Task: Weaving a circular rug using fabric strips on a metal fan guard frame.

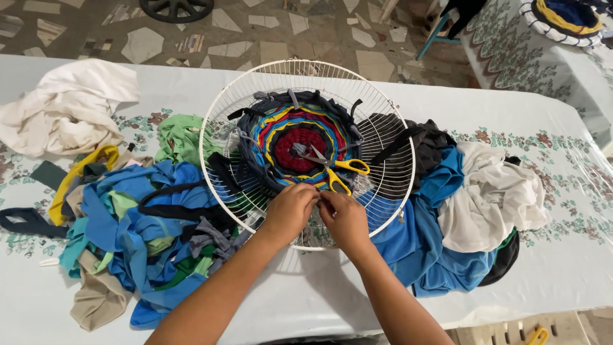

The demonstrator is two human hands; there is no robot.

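A round white wire fan guard (217, 105) lies on the table with a woven fabric disc (300, 144) of red, yellow, blue and dark strips in its middle. Yellow-handled scissors (338, 169) rest on the weave. My left hand (290, 211) and my right hand (345, 217) meet at the guard's near side, fingers pinched together on a fabric strip at the weave's edge. The strip itself is mostly hidden by my fingers.
Heaps of blue, green and grey cloth strips (140, 223) lie left; blue, black and white garments (466, 198) lie right. White cloth (70, 108) sits far left. A flowered table cover (568, 255) spans the table. A second table with a woven piece (562, 19) stands at the back right.
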